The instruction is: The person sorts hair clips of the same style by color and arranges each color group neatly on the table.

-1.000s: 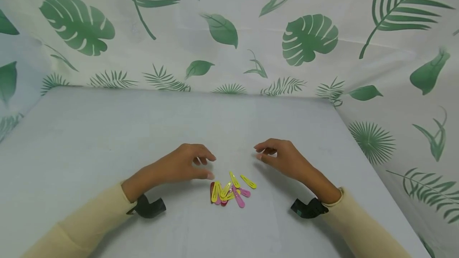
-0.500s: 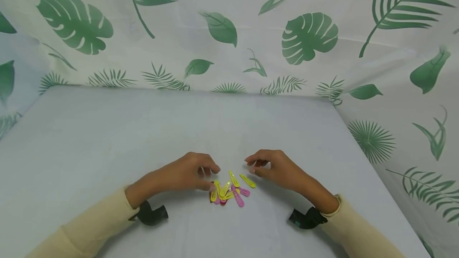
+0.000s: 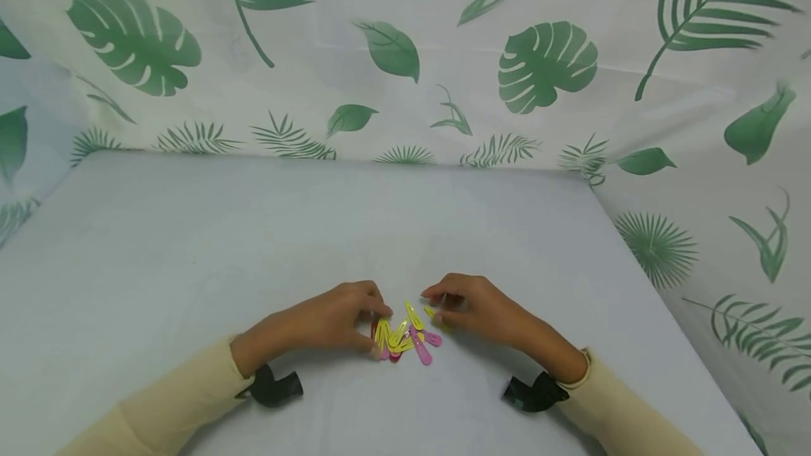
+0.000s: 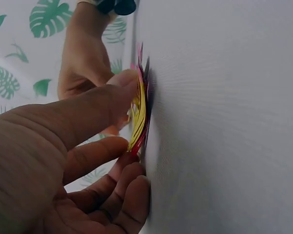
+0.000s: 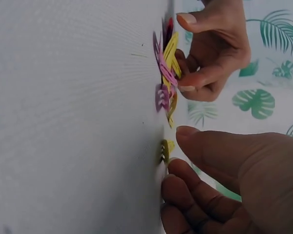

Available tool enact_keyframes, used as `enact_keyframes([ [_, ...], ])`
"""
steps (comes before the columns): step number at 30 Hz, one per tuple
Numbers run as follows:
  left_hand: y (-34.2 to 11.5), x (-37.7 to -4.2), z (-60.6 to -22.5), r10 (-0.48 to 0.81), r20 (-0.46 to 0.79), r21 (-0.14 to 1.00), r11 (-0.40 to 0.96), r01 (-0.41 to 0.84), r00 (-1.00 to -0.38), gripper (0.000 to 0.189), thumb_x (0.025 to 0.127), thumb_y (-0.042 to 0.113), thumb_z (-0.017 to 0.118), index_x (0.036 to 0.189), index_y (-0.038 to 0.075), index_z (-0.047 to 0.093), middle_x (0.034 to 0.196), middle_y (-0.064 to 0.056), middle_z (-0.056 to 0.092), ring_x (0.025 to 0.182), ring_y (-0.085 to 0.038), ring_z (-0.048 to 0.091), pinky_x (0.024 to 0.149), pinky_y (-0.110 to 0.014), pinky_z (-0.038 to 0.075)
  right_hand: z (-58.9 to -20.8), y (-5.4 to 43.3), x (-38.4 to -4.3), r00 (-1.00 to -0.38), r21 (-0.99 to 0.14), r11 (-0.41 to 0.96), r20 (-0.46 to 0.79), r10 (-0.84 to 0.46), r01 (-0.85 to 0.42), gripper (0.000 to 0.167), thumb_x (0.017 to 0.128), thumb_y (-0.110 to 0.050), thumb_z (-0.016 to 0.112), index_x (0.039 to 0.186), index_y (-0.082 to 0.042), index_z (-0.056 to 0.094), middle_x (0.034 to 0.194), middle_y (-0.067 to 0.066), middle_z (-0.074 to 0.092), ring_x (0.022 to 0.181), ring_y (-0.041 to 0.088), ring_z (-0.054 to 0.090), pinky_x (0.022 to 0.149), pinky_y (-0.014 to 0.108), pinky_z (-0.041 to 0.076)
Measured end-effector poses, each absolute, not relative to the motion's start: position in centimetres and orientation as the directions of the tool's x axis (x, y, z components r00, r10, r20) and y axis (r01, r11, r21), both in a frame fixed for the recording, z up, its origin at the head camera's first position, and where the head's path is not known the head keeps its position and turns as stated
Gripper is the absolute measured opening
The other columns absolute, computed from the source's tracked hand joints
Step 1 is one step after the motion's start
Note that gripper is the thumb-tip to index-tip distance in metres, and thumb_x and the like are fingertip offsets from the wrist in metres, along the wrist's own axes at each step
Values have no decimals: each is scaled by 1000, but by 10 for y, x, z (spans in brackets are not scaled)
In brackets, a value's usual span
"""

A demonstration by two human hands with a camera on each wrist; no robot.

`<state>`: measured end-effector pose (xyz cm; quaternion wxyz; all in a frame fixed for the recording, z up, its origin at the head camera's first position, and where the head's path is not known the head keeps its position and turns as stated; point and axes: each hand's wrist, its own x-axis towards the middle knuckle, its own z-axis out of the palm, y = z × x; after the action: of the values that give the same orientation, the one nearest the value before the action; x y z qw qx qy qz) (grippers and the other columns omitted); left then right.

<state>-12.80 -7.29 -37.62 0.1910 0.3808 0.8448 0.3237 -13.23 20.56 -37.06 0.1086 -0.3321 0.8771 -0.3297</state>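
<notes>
A small pile of snap hair clips (image 3: 402,338) in yellow, pink and red lies on the white table. My left hand (image 3: 336,315) is at the pile's left side, thumb and index finger spread along a yellow hair clip (image 4: 140,114). Its index fingertip appears to touch the clip's end in the left wrist view. My right hand (image 3: 481,308) hovers over a separate yellow hair clip (image 5: 166,150) on the right, thumb and fingers apart around it. That clip is partly hidden by the thumb in the head view. A pink hair clip (image 3: 421,349) lies at the pile's front.
The white table (image 3: 253,224) stretches out beyond and beside the hands. A white cloth with green leaf prints (image 3: 443,55) hangs behind it and along both sides. Dark wrist cameras (image 3: 277,388) sit under both wrists, close above the tabletop.
Both hands have come inward and closer to me, down to the hair clips. The left reaches the pile's left edge and the right reaches the separate yellow clip. The clips look unmoved.
</notes>
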Motion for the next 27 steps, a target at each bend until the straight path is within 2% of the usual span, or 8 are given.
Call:
enact_keyframes([
  [6,-70,-123,-376,764,-92,667,523,530,-638,43,79,19,83,118,9,70,100,6,52,90,-10,50,78,-23,46,-371,202,-131,-755,-589,616,-15,-656,-523,34,84,-10,77,117,-9,69,93,-8,58,82,10,52,72,25,48],
  [10,-69,-122,-376,765,-90,668,521,531,-638,43,79,17,83,119,8,70,98,7,53,88,-10,50,76,-22,46,-371,201,-129,-765,-575,642,-44,-643,-507,28,85,-11,76,112,-12,71,91,-9,56,79,10,51,69,24,47],
  [16,-71,-125,-380,772,-47,684,487,543,-633,38,81,14,81,117,7,71,96,7,55,85,-8,51,75,-22,47,-372,200,-128,-772,-628,622,-53,-633,-467,18,87,-7,74,102,-14,70,95,-10,59,82,9,54,74,25,49],
  [21,-72,-127,-381,767,-19,729,449,516,-641,22,86,7,75,108,7,74,90,8,57,80,-5,54,72,-23,49,-373,200,-129,-777,-660,609,-61,-627,-440,17,88,-5,72,102,-12,69,94,-10,62,82,10,56,73,26,50],
  [27,-73,-129,-380,759,13,768,409,493,-651,11,87,3,72,97,8,75,86,8,62,77,-5,56,71,-24,50,-372,199,-131,-774,-665,599,-50,-631,-446,16,88,-6,73,102,-11,69,90,-10,62,79,10,55,70,25,49],
])
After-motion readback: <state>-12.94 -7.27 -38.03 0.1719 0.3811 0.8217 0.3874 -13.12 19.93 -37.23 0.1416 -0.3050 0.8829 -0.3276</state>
